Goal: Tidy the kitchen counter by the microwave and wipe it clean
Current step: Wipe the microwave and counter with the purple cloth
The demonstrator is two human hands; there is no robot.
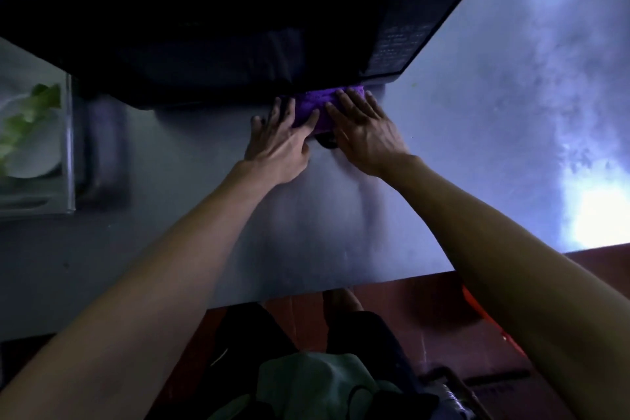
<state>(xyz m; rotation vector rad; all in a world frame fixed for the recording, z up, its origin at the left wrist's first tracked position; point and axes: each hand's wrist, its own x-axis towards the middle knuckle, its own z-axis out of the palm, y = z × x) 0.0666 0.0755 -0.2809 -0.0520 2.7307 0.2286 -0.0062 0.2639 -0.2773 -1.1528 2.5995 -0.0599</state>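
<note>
A purple cloth lies on the steel counter, pushed against the bottom front edge of the black microwave. My left hand presses its left part with spread, straight fingers. My right hand lies flat on its right part, fingers straight and pointing at the microwave. A small dark thing shows between my hands at the cloth's near edge; I cannot tell what it is.
A clear container holding a white plate and green leaves stands at the left of the counter. Bright glare covers the counter's right side. The counter's near edge runs above a reddish floor.
</note>
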